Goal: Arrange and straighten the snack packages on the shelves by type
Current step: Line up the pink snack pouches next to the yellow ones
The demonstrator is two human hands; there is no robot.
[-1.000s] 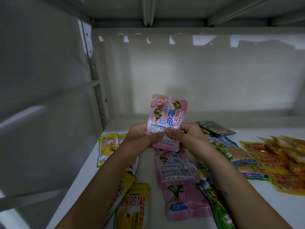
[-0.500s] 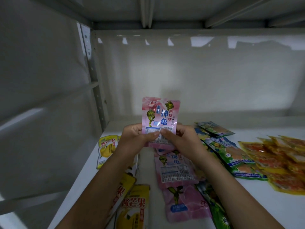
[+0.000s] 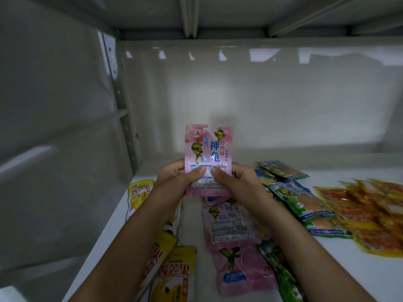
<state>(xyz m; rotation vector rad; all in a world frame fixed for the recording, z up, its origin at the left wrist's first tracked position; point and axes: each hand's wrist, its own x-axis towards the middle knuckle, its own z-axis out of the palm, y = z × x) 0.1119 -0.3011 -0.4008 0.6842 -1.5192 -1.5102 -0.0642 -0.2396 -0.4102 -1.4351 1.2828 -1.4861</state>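
The person holds a pink snack packet upright above the white shelf, printed face toward the camera. The left hand grips its lower left edge and the right hand grips its lower right edge. Both thumbs press on the front of the packet near the label, almost touching each other, while the other fingers curl behind it, so each hand is grasping the packet. More pink edges show just under the held packet, between the 2 hands; whether they are separate packets cannot be told.

Below the hands, a row of pink packets lies flat on the shelf, running toward the camera. To its left lie yellow mango packets, partly under the left forearm. To its right lie green and blue packets, and farther right a pile of orange packets. The grey back wall stands behind everything.
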